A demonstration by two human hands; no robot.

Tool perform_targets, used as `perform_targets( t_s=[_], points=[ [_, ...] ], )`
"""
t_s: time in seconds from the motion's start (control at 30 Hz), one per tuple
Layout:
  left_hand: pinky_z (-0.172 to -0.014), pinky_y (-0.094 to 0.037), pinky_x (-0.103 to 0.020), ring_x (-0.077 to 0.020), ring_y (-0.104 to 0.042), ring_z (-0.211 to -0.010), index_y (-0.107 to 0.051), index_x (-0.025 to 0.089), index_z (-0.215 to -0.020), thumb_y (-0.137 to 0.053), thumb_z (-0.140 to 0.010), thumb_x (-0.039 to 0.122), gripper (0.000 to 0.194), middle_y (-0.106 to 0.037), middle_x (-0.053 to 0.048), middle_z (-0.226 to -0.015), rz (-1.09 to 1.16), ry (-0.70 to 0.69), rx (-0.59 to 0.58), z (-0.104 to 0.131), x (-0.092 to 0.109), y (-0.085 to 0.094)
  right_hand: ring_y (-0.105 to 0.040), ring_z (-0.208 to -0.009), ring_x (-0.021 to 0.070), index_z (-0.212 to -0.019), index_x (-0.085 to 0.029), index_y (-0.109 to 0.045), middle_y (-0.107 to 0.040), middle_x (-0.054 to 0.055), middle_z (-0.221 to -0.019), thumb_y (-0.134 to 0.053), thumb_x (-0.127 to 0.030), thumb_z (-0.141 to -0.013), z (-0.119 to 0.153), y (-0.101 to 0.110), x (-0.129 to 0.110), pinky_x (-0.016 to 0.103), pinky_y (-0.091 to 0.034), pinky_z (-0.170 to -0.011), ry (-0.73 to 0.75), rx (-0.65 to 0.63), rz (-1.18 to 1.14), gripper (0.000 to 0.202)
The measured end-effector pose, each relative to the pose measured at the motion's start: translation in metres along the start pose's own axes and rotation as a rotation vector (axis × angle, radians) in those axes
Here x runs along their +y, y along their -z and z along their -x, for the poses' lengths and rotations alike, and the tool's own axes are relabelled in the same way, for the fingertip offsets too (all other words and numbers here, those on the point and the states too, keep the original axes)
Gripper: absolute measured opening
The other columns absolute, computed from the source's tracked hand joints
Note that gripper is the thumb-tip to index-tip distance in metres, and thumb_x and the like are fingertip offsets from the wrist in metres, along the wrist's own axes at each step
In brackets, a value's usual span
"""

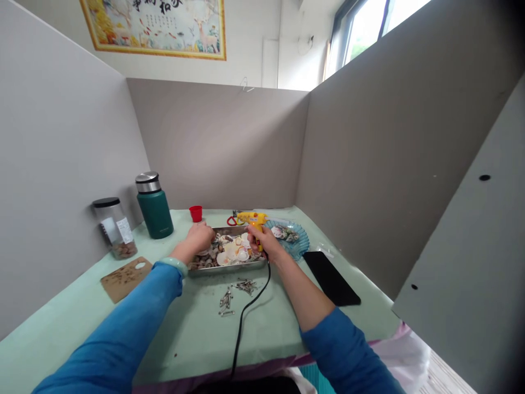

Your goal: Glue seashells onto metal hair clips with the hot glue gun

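Observation:
My right hand point(266, 241) is wrapped round the handle of a yellow hot glue gun point(252, 218), whose nozzle points left above the tray. A black cord point(248, 307) runs from its handle down to the table's near edge. My left hand point(200, 237), below a pale green bangle point(175, 265), is over the left end of a metal tray point(229, 268). Its fingers are curled together; whatever is between them is hidden. Pale, flat seashells point(233, 250) fill the tray's middle, with small brown spiral shells point(207, 259) on the left.
Safety pins point(225, 301) lie in front of the tray. Right are a blue plate point(301, 241) with decorated pieces and a black mat point(332, 278). Left stand a green flask point(155, 210), a jar point(118, 232) and a brown board point(123, 279). Behind is a red cup point(196, 214). Partitions surround the table.

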State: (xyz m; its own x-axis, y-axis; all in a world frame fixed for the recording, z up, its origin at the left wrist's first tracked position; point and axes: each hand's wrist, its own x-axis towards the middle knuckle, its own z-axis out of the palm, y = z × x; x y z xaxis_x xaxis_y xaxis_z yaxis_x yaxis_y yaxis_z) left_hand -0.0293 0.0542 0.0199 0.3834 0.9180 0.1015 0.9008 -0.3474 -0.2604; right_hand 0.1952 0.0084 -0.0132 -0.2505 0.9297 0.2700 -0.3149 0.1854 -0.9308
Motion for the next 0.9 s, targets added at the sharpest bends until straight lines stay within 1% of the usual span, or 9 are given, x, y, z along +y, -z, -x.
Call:
perform_targets(
  t_s=[0.1,0.13,0.27,0.33,0.43,0.57,0.7,0.8,0.9],
  points=[
    [-0.085,-0.037,-0.037,-0.0284,-0.052,-0.101,-0.074,0.022,-0.088,-0.055,-0.078,0.027,0.023,-0.067,-0.013,-0.098,-0.009,-0.006,-0.061,0.002,0.007,-0.002,-0.037,-0.035,0.0061,-0.078,-0.017,-0.057,-0.050,-0.005,-0.049,-0.066,-0.051,-0.072,0.000,0.000,0.000,0.020,-0.028,-0.031,0.004,0.002,-0.007,0.036],
    [-0.085,-0.037,-0.038,-0.0295,-0.052,-0.102,-0.074,0.022,-0.090,-0.055,-0.077,0.027,0.023,-0.066,-0.014,-0.101,-0.015,-0.003,-0.067,0.002,0.009,-0.003,-0.037,-0.035,0.0061,-0.078,-0.017,-0.057,-0.050,-0.004,-0.050,-0.066,-0.051,-0.072,0.000,0.000,0.000,0.019,-0.028,-0.031,0.002,-0.004,-0.010,0.036],
    [-0.086,-0.037,-0.041,-0.0325,-0.049,-0.106,-0.073,0.022,-0.096,-0.058,-0.072,0.015,0.029,-0.062,-0.016,-0.111,-0.073,-0.039,-0.105,-0.002,0.015,-0.004,-0.037,-0.034,0.0054,-0.081,-0.016,-0.057,-0.051,-0.004,-0.052,-0.066,-0.049,-0.073,0.000,0.000,0.001,0.019,-0.028,-0.031,0.003,-0.015,-0.031,0.035],
    [-0.086,-0.037,-0.043,-0.0326,-0.049,-0.106,-0.072,0.020,-0.097,-0.057,-0.072,0.013,0.030,-0.061,-0.017,-0.113,-0.114,-0.074,-0.111,-0.004,0.017,-0.004,-0.037,-0.035,0.0052,-0.083,-0.016,-0.057,-0.052,-0.004,-0.055,-0.067,-0.048,-0.073,-0.001,0.000,0.001,0.019,-0.028,-0.031,0.014,-0.013,-0.042,0.035],
    [-0.089,-0.035,-0.045,-0.0316,-0.049,-0.106,-0.071,0.018,-0.098,-0.055,-0.074,0.013,0.029,-0.061,-0.018,-0.112,-0.166,-0.123,-0.078,-0.005,0.018,-0.005,-0.037,-0.035,0.0052,-0.083,-0.016,-0.057,-0.052,-0.004,-0.054,-0.066,-0.049,-0.073,-0.001,0.000,0.002,0.019,-0.028,-0.031,0.016,-0.017,-0.037,0.035],
    [-0.092,-0.034,-0.046,-0.0298,-0.049,-0.106,-0.069,0.016,-0.101,-0.053,-0.075,0.011,0.031,-0.061,-0.018,-0.112,-0.180,-0.184,-0.041,-0.005,0.017,-0.013,-0.037,-0.034,0.0058,-0.080,-0.016,-0.057,-0.051,-0.004,-0.051,-0.066,-0.049,-0.073,-0.001,0.001,0.003,0.019,-0.028,-0.031,0.012,-0.020,-0.026,0.035],
    [-0.092,-0.034,-0.045,-0.0294,-0.051,-0.105,-0.069,0.012,-0.097,-0.051,-0.075,0.009,0.029,-0.063,-0.019,-0.109,-0.163,-0.178,-0.015,-0.009,0.014,-0.020,-0.037,-0.034,0.0062,-0.078,-0.016,-0.057,-0.049,-0.005,-0.049,-0.065,-0.050,-0.074,-0.002,0.001,0.003,0.019,-0.029,-0.032,0.020,-0.019,-0.020,0.035],
    [-0.094,-0.032,-0.045,-0.0298,-0.052,-0.106,-0.070,0.011,-0.093,-0.050,-0.075,0.007,0.027,-0.065,-0.020,-0.105,-0.132,-0.165,0.003,-0.012,0.014,-0.018,-0.037,-0.034,0.0066,-0.078,-0.016,-0.058,-0.047,-0.005,-0.046,-0.064,-0.051,-0.074,-0.002,0.002,0.003,0.020,-0.029,-0.032,0.010,-0.031,-0.004,0.036],
    [-0.094,-0.034,-0.044,-0.0300,-0.053,-0.107,-0.069,0.012,-0.092,-0.050,-0.076,0.010,0.025,-0.066,-0.019,-0.101,0.023,-0.064,-0.003,-0.016,0.021,-0.013,-0.037,-0.034,0.0070,-0.079,-0.017,-0.058,-0.046,-0.005,-0.045,-0.063,-0.052,-0.075,-0.001,0.002,0.002,0.020,-0.030,-0.032,0.005,-0.025,0.017,0.036]
  ],
)
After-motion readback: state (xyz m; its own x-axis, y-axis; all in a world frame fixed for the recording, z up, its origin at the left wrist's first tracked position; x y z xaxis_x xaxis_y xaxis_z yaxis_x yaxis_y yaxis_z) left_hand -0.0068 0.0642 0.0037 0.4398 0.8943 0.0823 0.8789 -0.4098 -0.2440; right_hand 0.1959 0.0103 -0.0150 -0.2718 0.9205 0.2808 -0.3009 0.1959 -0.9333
